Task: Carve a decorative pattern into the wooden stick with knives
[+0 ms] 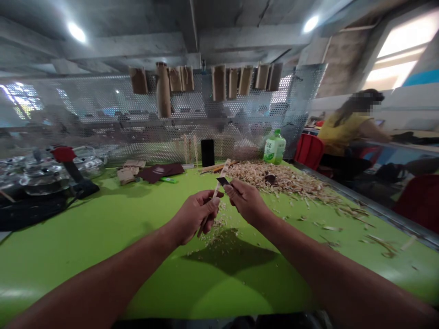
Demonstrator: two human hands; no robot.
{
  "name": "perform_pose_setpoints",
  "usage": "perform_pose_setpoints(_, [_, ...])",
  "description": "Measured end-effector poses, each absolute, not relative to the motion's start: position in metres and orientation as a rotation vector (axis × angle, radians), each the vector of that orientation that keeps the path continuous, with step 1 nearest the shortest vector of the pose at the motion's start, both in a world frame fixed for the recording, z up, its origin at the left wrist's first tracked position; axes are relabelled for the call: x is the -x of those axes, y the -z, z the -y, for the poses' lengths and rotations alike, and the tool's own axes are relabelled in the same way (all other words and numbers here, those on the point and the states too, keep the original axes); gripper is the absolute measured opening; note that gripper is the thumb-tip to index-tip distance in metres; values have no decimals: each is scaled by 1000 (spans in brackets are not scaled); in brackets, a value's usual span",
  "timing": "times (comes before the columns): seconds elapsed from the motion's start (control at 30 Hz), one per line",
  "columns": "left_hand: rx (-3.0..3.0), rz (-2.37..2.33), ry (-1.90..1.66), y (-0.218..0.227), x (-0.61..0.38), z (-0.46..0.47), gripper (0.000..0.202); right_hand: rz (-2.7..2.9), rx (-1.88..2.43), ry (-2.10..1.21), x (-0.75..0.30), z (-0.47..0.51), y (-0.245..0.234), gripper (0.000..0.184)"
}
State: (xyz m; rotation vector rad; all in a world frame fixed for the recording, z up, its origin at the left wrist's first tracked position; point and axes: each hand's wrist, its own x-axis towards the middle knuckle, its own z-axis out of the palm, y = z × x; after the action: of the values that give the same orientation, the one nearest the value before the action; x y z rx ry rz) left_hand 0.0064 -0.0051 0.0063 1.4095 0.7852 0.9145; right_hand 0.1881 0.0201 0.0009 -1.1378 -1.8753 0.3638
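Observation:
My left hand (195,217) is closed around a thin pale wooden stick (221,178) that points up and away from me. My right hand (245,198) is closed on a small dark blade (223,181), whose tip rests against the stick. Both hands are raised above the green table (103,246), close together at the centre. A small heap of pale shavings (216,228) lies on the table right below them.
A large pile of wood shavings (281,178) spreads over the far right of the table. A green bottle (274,147), a black block (207,152), a dark red cloth (159,172) and glass lids (44,173) stand along the perforated metal screen (137,123). A person in yellow (346,128) sits at the right.

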Motion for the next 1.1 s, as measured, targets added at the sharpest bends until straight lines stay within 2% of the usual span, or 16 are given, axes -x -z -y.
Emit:
perform_pose_setpoints(0.23, [-1403, -780, -967, -7, -5, 4, 38, 1927, 1219, -231, -191, -19, -6, 38])
perform_pose_setpoints(0.43, [-1414, -851, -997, -14, -10, 10, 24, 1978, 1257, -252, -191, -18, -9, 37])
perform_pose_setpoints(0.57, [-1414, -876, -1002, -15, -13, 15, 24, 1976, 1235, -423, -187, -18, -8, 36])
perform_pose_setpoints(0.83, [-1399, -926, -1002, -13, -13, 15, 24, 1846, 1137, -974, -185, -18, -11, 35])
perform_pose_setpoints(0.9, [-1401, -941, -1002, -14, -13, 14, 23, 1878, 1153, -892, -186, -19, -10, 35])
perform_pose_setpoints(1.03, [-1359, -943, -977, -16, -12, 13, 24, 1945, 1226, -351, -188, -20, -6, 35])
perform_pose_setpoints(1.1, [-1336, -938, -1010, -17, -11, 12, 21, 1931, 1226, -208, -189, -20, -5, 34])
